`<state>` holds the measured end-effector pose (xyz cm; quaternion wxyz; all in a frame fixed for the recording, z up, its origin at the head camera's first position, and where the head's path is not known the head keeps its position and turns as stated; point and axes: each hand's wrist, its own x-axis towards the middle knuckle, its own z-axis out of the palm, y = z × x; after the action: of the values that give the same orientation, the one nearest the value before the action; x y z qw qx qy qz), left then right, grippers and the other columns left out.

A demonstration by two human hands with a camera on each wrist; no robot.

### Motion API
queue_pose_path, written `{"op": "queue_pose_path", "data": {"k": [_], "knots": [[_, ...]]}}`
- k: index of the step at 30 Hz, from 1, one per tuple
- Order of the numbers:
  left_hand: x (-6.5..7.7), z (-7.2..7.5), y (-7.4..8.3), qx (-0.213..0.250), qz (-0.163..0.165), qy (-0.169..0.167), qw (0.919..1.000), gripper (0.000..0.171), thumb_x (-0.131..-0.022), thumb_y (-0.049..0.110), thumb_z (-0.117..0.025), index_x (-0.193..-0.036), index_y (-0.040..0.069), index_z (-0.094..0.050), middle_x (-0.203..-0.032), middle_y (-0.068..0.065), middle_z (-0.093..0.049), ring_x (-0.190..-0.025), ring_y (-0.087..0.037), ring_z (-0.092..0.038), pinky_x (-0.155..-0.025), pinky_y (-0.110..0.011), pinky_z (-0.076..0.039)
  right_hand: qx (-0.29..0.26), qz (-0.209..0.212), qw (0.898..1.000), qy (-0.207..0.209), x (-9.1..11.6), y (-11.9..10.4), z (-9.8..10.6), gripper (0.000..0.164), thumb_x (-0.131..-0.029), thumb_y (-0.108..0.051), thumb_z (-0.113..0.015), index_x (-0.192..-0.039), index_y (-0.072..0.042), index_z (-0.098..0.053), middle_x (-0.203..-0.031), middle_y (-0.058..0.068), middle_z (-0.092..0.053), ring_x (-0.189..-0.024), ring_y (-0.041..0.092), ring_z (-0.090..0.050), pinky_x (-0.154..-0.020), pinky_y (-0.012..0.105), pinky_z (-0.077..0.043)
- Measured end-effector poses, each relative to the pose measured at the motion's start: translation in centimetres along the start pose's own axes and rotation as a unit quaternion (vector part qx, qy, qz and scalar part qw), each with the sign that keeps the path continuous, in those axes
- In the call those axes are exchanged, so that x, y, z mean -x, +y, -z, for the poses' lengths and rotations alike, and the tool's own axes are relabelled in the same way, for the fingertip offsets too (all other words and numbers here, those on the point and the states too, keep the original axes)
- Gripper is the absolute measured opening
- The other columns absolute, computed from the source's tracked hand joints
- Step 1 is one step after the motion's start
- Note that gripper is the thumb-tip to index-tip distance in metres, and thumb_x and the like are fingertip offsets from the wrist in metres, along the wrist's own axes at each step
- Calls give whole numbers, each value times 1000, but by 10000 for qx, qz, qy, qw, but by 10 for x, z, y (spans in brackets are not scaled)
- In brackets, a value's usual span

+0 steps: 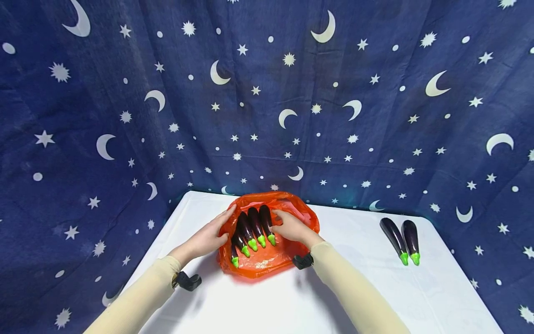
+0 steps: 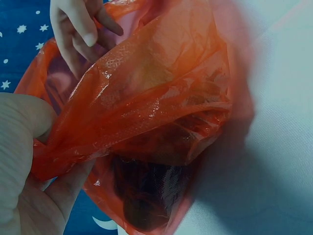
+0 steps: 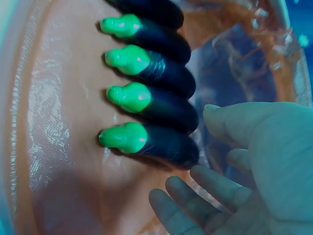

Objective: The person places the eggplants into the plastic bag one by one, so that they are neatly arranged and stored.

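An orange plastic bag sits with its mouth spread wide in the middle of the white table. Several dark purple eggplants with green stem ends lie side by side in it, toward its left. My left hand grips the bag's left rim; in the left wrist view the film is held between thumb and fingers. My right hand reaches inside the bag at the right of the row. Its fingers are spread and loosely bent beside the nearest eggplant, holding nothing.
Two more eggplants, one leaning left and one nearly straight, lie close together on the white table at the right. A dark blue curtain with moons and stars hangs behind the table and along its sides.
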<state>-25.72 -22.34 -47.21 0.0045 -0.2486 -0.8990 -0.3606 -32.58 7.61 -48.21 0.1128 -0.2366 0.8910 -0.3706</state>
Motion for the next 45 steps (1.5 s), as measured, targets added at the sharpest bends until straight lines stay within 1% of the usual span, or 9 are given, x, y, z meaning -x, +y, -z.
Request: {"op": "queue_pose_path", "data": {"k": [6,10,14,18,23,28,34,40,45], "knots": [[1,0,1,19,6,7,10000,87,-92,-3,-61,-166,17,-19,-166,-15,-26,-151,-33,-27,-120,-52,-24,44,335,9994,-123,22,-8,10,66,-95,-24,-72,-154,-9,-47,-147,14,-54,-126,34,-58,-106,51,-47],[1,0,1,44,-35,17,10000,87,-91,-3,-61,-165,16,-19,-166,-15,-26,-151,-32,-26,-121,-51,-23,67,335,9992,-204,43,-15,21,65,-95,-27,-71,-154,-15,-47,-148,7,-54,-121,29,-60,-102,47,-50],[0,0,1,51,-72,15,10000,88,-91,-4,-61,-165,15,-19,-167,-14,-25,-151,-32,-26,-121,-51,-23,-111,323,9992,-211,65,-16,36,62,-96,-32,-70,-154,-21,-48,-143,4,-57,-121,25,-60,-100,46,-50],[-1,0,0,60,-70,2,10000,88,-91,-4,-61,-165,16,-19,-167,-14,-24,-152,-32,-25,-121,-50,-23,-416,442,9980,-194,84,-11,52,62,-97,-34,-69,-153,-20,-49,-139,4,-59,-119,24,-59,-98,45,-51],[0,0,0,-17,-50,11,10000,87,-92,-3,-61,-165,15,-19,-167,-15,-24,-152,-32,-25,-121,-51,-23,-547,648,9964,-53,102,0,70,57,-98,-27,-69,-151,-15,-51,-135,5,-62,-115,26,-60,-96,43,-52],[0,0,1,-74,-2,-14,10000,86,-93,-3,-62,-165,15,-18,-167,-15,-24,-152,-33,-24,-121,-51,-23,-615,738,9954,50,116,11,87,54,-98,-26,-69,-149,-15,-53,-135,7,-63,-116,34,-62,-94,41,-54],[2,0,2,-20,40,-29,10000,86,-93,-3,-62,-165,14,-18,-167,-15,-23,-152,-33,-24,-121,-51,-22,-422,366,9974,444,133,34,112,56,-99,-25,-69,-150,-9,-51,-134,14,-63,-115,29,-64,-93,39,-55],[1,0,1,-37,-5,-11,10000,86,-93,-3,-62,-165,14,-19,-167,-16,-24,-152,-33,-25,-121,-50,-23,-115,-268,9955,905,154,72,146,62,-100,-27,-67,-152,-1,-46,-138,20,-60,-120,37,-61,-93,45,-54],[1,1,1,-29,-5,-11,10000,86,-93,-3,-62,-165,14,-19,-167,-15,-23,-152,-33,-24,-121,-50,-22,177,-929,9887,1160,171,106,171,71,-102,-35,-64,-154,6,-37,-140,29,-55,-124,45,-56,-95,51,-52]]}}
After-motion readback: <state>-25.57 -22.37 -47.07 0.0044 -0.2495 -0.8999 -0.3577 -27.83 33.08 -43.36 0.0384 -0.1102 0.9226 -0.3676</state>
